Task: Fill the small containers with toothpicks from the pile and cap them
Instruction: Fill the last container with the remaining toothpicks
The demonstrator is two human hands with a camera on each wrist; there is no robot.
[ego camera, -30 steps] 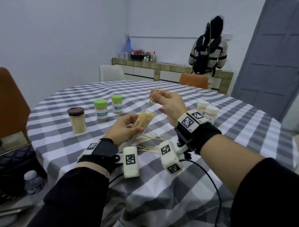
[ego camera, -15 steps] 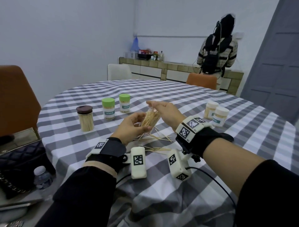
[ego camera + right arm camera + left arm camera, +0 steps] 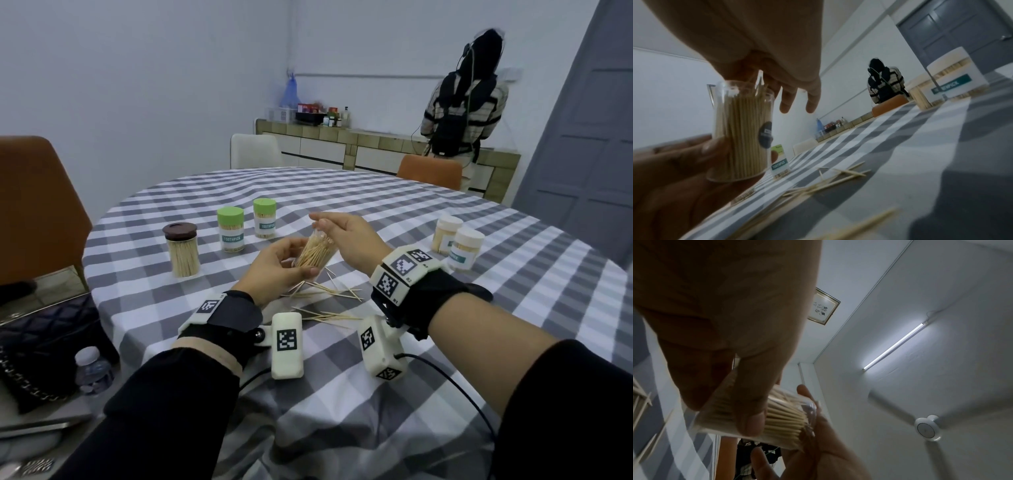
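Observation:
My left hand (image 3: 277,267) grips a clear uncapped container (image 3: 315,251) packed with toothpicks, tilted toward the right above the checked table (image 3: 376,212). My right hand (image 3: 346,236) is at the container's mouth, its fingers fairly straight and spread across the toothpick tips. In the right wrist view the container (image 3: 744,129) stands nearly full, and a few toothpicks poke above its rim. The left wrist view shows my left thumb across the container (image 3: 785,418). Loose toothpicks (image 3: 325,294) lie scattered on the cloth below both hands. No cap for this container is visible.
A brown-lidded jar of toothpicks (image 3: 181,251) and two green-capped containers (image 3: 230,233) stand at the left. Two white-capped containers (image 3: 467,248) stand at the right. A black bag (image 3: 44,342) and a water bottle (image 3: 92,366) lie left of the table. A person (image 3: 462,102) stands at the far counter.
My right hand came down from holding a pinch of toothpicks in the air to the container's mouth, and those toothpicks went in. The left hand has kept hold of the container.

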